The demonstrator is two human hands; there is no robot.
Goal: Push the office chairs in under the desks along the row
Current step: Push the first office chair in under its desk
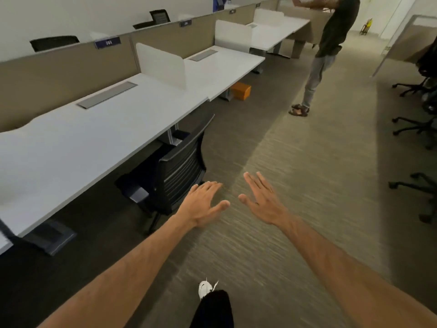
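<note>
1. Knee in black trouser and white shoe [205,288] at bottom edge, on carpet [295,209].
2. Left hand [203,204]: grip spread flat, fingertips at or just short of the backrest edge; contact not certain.
3. Right hand [262,201]: grip spread, holding nothing, over carpet beside the left.
4. Office chair [172,171]: black, ribbed back, seat already part-way under the counter [82,138], turned at an angle. Judged moderately heavy, rigid frame, free-rolling and prone to swivel; best pushed with flat palms high on the backrest, both sides.
5. Further chairs [413,129] well apart, at right.
6. Another person [331,43] standing up the aisle.
7. Orange box [241,90] under a farther counter.
</note>
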